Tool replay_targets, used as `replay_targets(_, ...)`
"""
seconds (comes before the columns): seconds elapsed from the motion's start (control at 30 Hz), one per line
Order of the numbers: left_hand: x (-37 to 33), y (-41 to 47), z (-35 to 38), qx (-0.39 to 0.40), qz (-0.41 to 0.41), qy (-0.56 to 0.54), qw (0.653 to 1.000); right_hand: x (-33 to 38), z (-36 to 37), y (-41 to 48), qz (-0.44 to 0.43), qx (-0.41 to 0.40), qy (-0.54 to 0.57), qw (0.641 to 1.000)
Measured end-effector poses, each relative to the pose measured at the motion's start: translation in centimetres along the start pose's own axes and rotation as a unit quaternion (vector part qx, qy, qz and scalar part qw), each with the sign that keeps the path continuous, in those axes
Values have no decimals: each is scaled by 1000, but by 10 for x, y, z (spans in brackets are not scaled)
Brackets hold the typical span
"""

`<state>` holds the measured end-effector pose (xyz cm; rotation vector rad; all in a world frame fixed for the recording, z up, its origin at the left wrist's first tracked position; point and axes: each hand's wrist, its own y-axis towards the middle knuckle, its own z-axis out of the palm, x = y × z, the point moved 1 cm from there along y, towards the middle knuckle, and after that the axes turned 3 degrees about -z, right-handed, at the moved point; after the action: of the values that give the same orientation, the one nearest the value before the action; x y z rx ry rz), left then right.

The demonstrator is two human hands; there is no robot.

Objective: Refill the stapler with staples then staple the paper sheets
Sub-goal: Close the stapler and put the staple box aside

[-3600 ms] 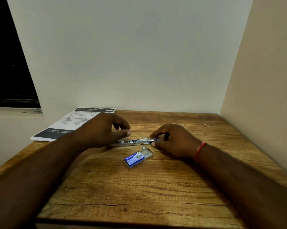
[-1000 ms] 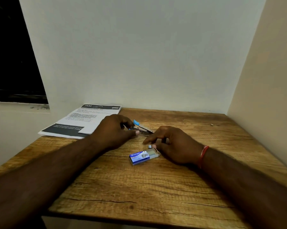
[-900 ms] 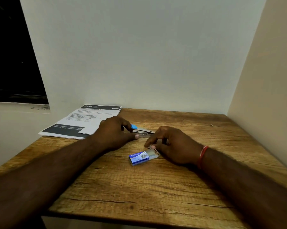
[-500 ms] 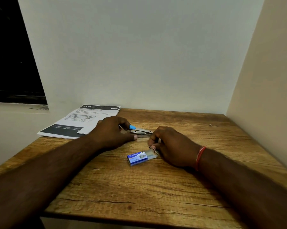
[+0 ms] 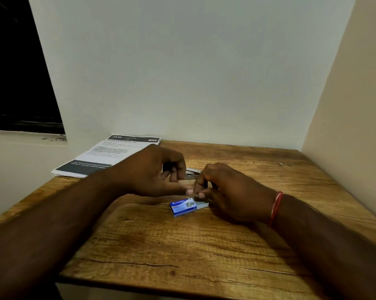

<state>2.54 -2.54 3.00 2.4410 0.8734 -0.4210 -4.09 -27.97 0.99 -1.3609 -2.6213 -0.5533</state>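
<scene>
A metal stapler (image 5: 193, 173) lies on the wooden table (image 5: 182, 245), and only its front end shows between my hands. My left hand (image 5: 152, 172) has its fingers curled loosely over the stapler's rear. Its thumb stretches toward my right fingertips, and I cannot tell if it grips anything. My right hand (image 5: 230, 189) pinches a small glinting piece, apparently staples (image 5: 196, 194), between thumb and forefinger just above the open tray of the blue staple box (image 5: 183, 206). The paper sheets (image 5: 109, 154) lie at the table's back left corner.
A white wall stands behind the table and a beige wall runs along its right side. A dark window opening is at the far left. A tiny bit of debris (image 5: 281, 163) lies near the right wall. A red thread band (image 5: 275, 207) circles my right wrist.
The stapler went from lying opened flat, to half raised, to folded down. My left hand has shifted toward the box, hiding the stapler's blue end. My right fingers have closed on something at the box tray.
</scene>
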Motion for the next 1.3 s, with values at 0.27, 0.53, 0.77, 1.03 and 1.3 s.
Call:
replay_targets(0.27,-11,-6,2,101,-21,28,994,2,2,1,-9,-11,-37,999)
replay_targets(0.53,-15,-10,-1,147,-59,25,987,-10,-11,0,25,-64,13,998)
replay_targets(0.77,-16,-10,-2,152,-69,25,986,-20,-13,0,122,-20,144,982)
replay_targets(1.03,-18,-7,1,159,-90,28,983,-15,-9,1,142,-4,219,965)
replay_targets(1.3,-16,-6,6,136,-75,0,988,-12,-2,2,183,-5,289,940)
